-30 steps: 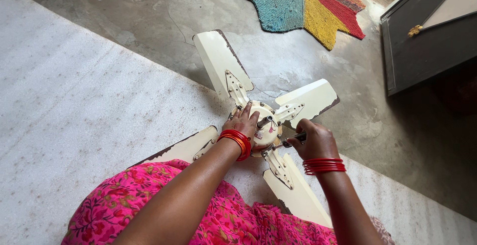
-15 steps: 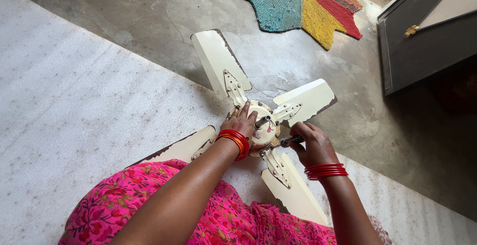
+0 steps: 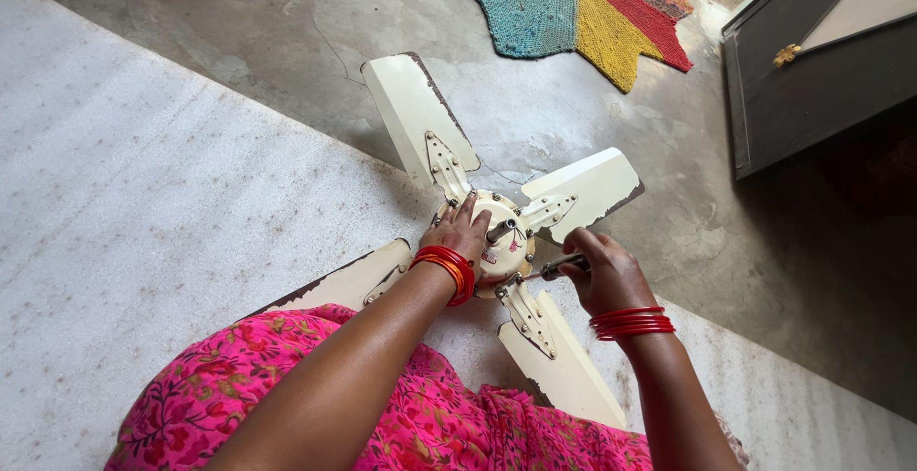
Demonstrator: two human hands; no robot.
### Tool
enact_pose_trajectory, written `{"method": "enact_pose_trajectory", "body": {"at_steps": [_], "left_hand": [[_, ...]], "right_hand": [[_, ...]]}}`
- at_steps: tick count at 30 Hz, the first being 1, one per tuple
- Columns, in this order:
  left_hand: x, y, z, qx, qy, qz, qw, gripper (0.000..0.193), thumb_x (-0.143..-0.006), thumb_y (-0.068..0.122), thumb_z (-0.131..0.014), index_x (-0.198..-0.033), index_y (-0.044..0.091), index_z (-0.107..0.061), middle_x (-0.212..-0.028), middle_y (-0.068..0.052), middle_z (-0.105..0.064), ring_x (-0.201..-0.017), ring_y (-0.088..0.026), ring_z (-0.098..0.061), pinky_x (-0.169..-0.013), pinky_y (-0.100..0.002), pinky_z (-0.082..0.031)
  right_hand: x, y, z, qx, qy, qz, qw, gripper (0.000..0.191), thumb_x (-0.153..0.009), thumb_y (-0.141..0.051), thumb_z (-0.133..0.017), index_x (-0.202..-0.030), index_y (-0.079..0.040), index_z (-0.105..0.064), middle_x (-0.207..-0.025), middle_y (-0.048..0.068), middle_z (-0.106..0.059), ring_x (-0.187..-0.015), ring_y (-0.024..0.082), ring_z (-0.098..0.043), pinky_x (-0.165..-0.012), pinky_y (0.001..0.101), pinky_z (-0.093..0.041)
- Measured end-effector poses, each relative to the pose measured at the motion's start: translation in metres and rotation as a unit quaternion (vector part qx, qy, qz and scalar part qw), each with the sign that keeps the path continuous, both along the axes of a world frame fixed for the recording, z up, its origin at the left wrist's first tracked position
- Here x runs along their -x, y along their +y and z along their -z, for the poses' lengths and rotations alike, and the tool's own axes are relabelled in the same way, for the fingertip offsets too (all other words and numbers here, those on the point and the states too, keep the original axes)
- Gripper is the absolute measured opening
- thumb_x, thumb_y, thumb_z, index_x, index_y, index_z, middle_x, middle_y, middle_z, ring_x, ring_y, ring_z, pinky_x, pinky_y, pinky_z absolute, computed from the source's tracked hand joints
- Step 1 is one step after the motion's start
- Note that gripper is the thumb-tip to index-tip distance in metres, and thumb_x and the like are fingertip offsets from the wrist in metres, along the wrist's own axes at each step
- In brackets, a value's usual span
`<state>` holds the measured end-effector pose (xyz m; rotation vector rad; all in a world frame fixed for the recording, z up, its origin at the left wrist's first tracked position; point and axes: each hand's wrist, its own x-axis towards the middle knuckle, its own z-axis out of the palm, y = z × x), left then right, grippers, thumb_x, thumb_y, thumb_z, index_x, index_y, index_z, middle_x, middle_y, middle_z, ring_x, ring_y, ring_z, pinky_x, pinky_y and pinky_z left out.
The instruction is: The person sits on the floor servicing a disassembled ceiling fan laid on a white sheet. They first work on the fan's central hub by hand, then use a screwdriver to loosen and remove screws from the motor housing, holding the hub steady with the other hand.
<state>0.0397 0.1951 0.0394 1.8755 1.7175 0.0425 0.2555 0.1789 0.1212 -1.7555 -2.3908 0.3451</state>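
Left hand [image 3: 462, 234] stayed pressed flat on cream fan hub [image 3: 504, 239], fingers spread, gripping nothing. Right hand [image 3: 600, 270] remained clenched on screwdriver [image 3: 554, 266]; tip edged closer to blade bracket [image 3: 528, 307] screw just below hub. Fan unmoved; seemingly mid-screw work.

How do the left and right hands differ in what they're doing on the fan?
The left hand lies flat on the cream fan hub, fingers spread; the right hand is closed around a screwdriver. The left hand holds no tool; the right hand points the screwdriver's tip at the bracket of the near blade. Both wrists wear red bangles.
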Motion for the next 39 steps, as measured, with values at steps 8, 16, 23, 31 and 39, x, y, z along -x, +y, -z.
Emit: {"method": "enact_pose_trajectory", "body": {"at_steps": [8,16,23,31,39], "left_hand": [[0.001,-0.004,-0.008,0.006,-0.004,-0.01,1.0,0.099,-0.084,0.03,-0.083,-0.162,0.025,-0.021,-0.173,-0.008,-0.004,-0.156,-0.034,-0.02,-0.125,-0.041,-0.026],[0.003,-0.003,-0.011,0.034,-0.006,-0.005,0.999,0.108,-0.08,0.041,-0.087,-0.162,0.026,-0.018,-0.172,-0.007,-0.002,-0.157,-0.032,-0.016,-0.127,-0.041,-0.024],[0.0,0.002,-0.001,0.004,0.004,0.007,1.0,0.111,-0.079,0.042,-0.088,-0.162,0.022,-0.017,-0.172,-0.012,-0.002,-0.156,-0.033,-0.017,-0.126,-0.041,-0.022],[0.002,0.001,-0.002,0.02,-0.011,0.004,1.0,0.114,-0.077,0.052,-0.087,-0.161,0.02,-0.017,-0.172,-0.013,-0.002,-0.156,-0.035,-0.017,-0.127,-0.04,-0.02],[-0.002,0.006,0.009,0.019,0.01,0.017,1.0,0.118,-0.076,0.039,-0.091,-0.163,0.022,-0.014,-0.173,-0.009,0.002,-0.156,-0.033,-0.016,-0.126,-0.039,-0.022]], "right_hand": [[-0.001,-0.001,-0.001,-0.007,0.09,-0.031,0.995,0.022,-0.076,-0.009,-0.083,-0.093,-0.008,-0.068,-0.092,0.007,-0.076,-0.083,0.021,-0.08,-0.071,0.0336,-0.063],[-0.001,0.004,0.008,-0.02,0.022,0.007,1.0,0.026,-0.086,-0.023,-0.08,-0.1,-0.007,-0.065,-0.088,0.012,-0.076,-0.08,0.027,-0.077,-0.069,0.0409,-0.059],[-0.007,0.001,0.008,-0.033,0.031,-0.002,0.999,0.023,-0.086,-0.022,-0.078,-0.099,-0.009,-0.066,-0.089,0.01,-0.076,-0.076,0.024,-0.077,-0.065,0.039,-0.06],[-0.006,0.002,0.013,-0.048,0.043,-0.035,0.997,0.022,-0.086,-0.019,-0.079,-0.097,-0.008,-0.065,-0.087,0.011,-0.073,-0.077,0.025,-0.074,-0.065,0.0387,-0.059],[-0.006,0.002,0.013,-0.037,0.057,-0.036,0.997,0.02,-0.086,-0.016,-0.078,-0.097,-0.008,-0.065,-0.09,0.011,-0.073,-0.078,0.025,-0.075,-0.066,0.0384,-0.06]]}}
